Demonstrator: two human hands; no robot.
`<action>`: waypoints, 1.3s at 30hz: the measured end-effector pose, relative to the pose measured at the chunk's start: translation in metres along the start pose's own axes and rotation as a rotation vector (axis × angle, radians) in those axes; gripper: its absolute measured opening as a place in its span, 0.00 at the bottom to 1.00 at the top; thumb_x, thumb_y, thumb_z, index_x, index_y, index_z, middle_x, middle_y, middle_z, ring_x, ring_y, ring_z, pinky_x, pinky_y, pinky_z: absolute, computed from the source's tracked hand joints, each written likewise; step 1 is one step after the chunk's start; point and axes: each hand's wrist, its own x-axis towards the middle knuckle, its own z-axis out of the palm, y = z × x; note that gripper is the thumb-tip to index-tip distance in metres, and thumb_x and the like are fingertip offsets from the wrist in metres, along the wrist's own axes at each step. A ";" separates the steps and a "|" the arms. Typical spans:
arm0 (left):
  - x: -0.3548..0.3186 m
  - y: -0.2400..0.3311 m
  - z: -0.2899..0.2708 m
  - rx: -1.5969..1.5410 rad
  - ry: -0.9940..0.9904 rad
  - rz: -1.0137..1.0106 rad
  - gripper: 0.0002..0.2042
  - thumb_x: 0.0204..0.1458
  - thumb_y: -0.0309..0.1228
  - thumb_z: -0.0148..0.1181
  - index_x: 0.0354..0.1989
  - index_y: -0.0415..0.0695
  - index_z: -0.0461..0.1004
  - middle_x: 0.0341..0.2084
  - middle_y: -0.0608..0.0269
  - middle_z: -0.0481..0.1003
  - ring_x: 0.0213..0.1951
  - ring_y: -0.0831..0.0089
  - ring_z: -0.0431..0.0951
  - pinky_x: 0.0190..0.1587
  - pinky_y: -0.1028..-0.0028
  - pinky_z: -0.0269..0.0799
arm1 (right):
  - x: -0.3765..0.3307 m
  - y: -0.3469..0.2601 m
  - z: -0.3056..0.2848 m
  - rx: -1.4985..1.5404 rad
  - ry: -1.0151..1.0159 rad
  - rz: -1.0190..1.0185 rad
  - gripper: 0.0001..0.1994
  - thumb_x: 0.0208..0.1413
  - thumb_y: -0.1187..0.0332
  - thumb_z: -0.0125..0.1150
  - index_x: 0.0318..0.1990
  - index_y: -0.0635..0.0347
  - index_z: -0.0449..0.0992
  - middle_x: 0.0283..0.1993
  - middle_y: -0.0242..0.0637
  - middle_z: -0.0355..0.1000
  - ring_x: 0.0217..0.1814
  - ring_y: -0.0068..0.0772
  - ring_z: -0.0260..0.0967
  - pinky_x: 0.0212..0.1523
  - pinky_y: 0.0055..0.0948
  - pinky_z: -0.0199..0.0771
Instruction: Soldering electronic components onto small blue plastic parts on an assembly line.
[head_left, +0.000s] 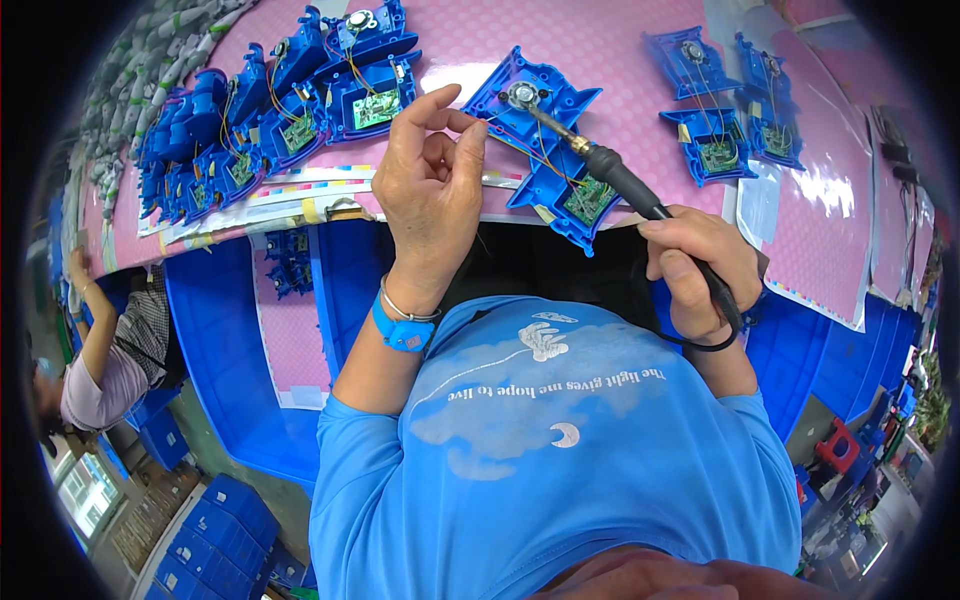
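The right hand [695,268] is wrapped tight around the black handle of a soldering iron [610,170], whose tip points toward ten o'clock and touches the round metal part on a blue plastic shell [545,140]. The left hand [428,190], at nine o'clock from the shell, pinches a thin wire [492,122] between thumb and forefinger beside the tip. A small green circuit board [587,198] sits in the shell at five o'clock. More blue shells [300,110] lie in a row on the pink table [600,40] at ten o'clock.
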 end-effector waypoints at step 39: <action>0.006 0.008 -0.013 -0.129 0.099 -0.093 0.19 0.51 0.14 0.68 0.53 0.38 0.76 0.25 0.69 0.73 0.19 0.88 0.63 0.21 0.84 0.58 | 0.013 0.006 0.010 0.003 -0.069 0.059 0.14 0.62 0.67 0.59 0.43 0.72 0.81 0.22 0.39 0.72 0.20 0.28 0.69 0.23 0.27 0.66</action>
